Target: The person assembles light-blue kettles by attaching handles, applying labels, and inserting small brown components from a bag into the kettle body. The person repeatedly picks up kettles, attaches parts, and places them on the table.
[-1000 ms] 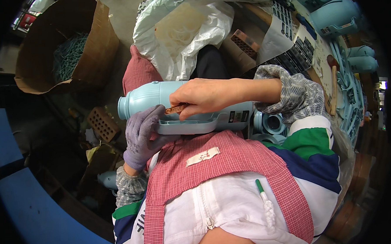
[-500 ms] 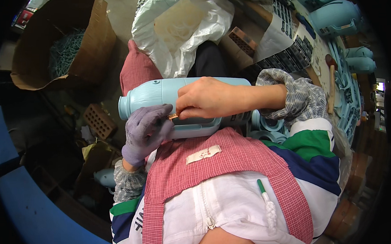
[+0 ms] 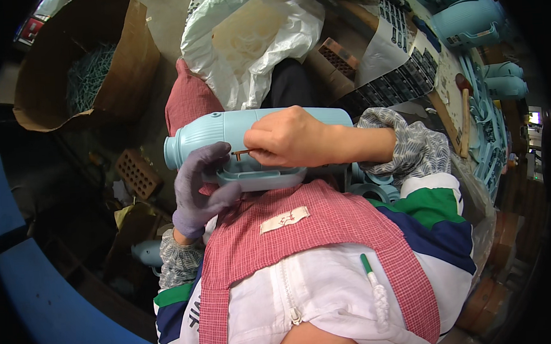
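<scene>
Across my lap lies a light blue vacuum flask body (image 3: 195, 130), its neck toward the left and its handle (image 3: 263, 180) on the side nearest me. My bare right hand (image 3: 286, 136) is over the flask's middle, thumb and fingers pinched on a thin copper-coloured metal strip (image 3: 242, 152). The strip's free end points left, above the handle's left end. By that end, my left hand (image 3: 199, 190) in a purple-grey glove has its thumb and fingers apart, with nothing seen between them. The fingertips are close to the strip; whether they touch it I cannot tell.
A cardboard box (image 3: 142, 67) of thin blue-green pieces stands far left. Ahead lies a white sack (image 3: 306, 24) holding pale rings. On the right, a bench (image 3: 444, 81) bears blue flasks (image 3: 469, 22), handles and a wooden-handled tool (image 3: 466, 120). A perforated brick (image 3: 138, 173) lies left.
My left hand's fingers have spread and come away from the metal strip. The right hand has shifted slightly left and up, still pinching the strip, which now shows more.
</scene>
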`<state>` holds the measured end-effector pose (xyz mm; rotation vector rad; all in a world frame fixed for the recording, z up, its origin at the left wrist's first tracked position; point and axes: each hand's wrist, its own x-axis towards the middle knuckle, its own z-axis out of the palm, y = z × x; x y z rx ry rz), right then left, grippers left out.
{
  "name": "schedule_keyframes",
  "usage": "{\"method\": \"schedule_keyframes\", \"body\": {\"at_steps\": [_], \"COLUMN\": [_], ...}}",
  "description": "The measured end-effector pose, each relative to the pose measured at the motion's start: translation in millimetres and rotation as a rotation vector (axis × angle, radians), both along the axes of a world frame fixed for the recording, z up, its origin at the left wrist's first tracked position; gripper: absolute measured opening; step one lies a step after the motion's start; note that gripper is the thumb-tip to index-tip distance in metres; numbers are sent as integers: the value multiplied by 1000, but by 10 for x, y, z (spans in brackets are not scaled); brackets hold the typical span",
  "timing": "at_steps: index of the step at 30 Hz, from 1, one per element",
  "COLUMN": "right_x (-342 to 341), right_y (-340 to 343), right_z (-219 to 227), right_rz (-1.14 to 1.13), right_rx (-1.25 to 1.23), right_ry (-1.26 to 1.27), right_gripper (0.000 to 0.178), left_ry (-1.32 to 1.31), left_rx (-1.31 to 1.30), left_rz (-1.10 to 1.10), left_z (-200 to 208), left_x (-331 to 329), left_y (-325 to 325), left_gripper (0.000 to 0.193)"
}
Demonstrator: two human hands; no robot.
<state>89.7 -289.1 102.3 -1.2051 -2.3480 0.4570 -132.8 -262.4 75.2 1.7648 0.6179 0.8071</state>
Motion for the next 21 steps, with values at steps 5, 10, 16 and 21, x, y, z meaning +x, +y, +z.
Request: {"method": "schedule_keyframes", "body": {"at_steps": [5, 10, 16, 21], "right_x": [-9, 67, 65, 78], "right_y": [6, 1, -9, 17], "right_z": [22, 77, 65, 90], "right_rz": [89, 58, 25, -20], "right_rx": [-145, -587, -699, -752], "right_ry": [198, 302, 366, 362], "right_gripper": [13, 15, 23, 25], "left_ry": [88, 20, 97, 103], "left_rx": [210, 173, 387, 326], "left_rz": [-105, -125, -111, -70], "left_z": [-11, 8, -120, -183], "left_x": [-36, 18, 10, -2], "left_y": [140, 88, 22, 9], "left_gripper": [34, 45, 68, 65]}}
